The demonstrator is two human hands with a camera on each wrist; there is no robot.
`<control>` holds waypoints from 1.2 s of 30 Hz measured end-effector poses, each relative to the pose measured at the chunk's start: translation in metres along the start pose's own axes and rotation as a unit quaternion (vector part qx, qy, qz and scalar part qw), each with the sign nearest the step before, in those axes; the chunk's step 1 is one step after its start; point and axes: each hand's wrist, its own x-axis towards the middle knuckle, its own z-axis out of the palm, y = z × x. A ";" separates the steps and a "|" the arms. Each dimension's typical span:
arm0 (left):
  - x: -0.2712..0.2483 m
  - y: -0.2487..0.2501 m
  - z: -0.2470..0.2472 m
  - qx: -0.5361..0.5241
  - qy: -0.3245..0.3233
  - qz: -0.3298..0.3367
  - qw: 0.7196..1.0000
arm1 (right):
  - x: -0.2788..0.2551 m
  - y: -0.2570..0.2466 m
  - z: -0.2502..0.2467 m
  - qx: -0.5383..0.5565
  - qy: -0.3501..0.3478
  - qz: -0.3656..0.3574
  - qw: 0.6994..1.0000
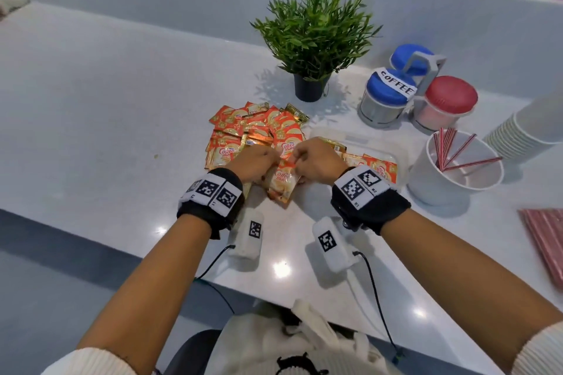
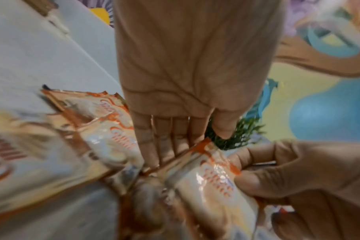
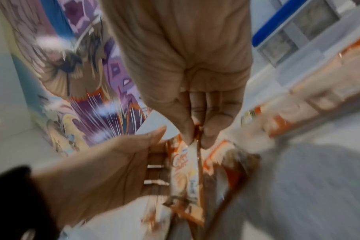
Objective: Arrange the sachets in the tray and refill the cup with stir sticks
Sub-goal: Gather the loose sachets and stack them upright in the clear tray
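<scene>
Both hands on one sachet point(image 1: 281, 183): right hand point(image 1: 316, 161) pinches its top edge, left hand point(image 1: 254, 161) fingers curled round it (loose pile point(image 1: 253, 131) just beyond, tray point(image 1: 359, 138) right of grip).

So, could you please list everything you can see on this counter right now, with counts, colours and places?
Loose sachets: many, orange and white, heaped left of the tray.
Held sachets: a few, between both hands.
Tray: one, clear, some sachets inside.
Cup: one, white, right of the tray, holding several red stir sticks.
Spare stir sticks: a bundle, far right.
Plant: one, green, dark pot.
Canisters: three, two blue-lidded, one red-lidded.
Stacked cups: white, far right.
Left hand, right hand: gripping the held sachets.
</scene>
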 end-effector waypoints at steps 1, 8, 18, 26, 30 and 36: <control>-0.002 0.004 -0.003 -0.029 -0.004 0.007 1.000 | 0.000 -0.002 -0.008 0.012 0.018 -0.007 1.000; -0.003 0.014 -0.019 -0.263 -0.018 0.015 0.964 | 0.010 -0.020 -0.029 0.215 0.111 -0.028 0.970; 0.023 -0.026 -0.034 -0.359 0.059 0.007 0.931 | 0.021 -0.022 0.023 -0.179 0.046 0.032 0.982; 0.041 -0.033 -0.038 -0.352 0.038 -0.001 0.935 | 0.017 -0.026 0.053 -0.282 0.021 0.069 0.957; 0.044 -0.038 -0.042 -0.318 0.038 -0.006 0.947 | 0.014 -0.028 0.050 -0.154 -0.002 0.075 0.985; 0.044 -0.036 -0.046 -0.278 0.028 0.005 0.960 | 0.003 -0.030 0.010 0.000 0.031 0.075 0.997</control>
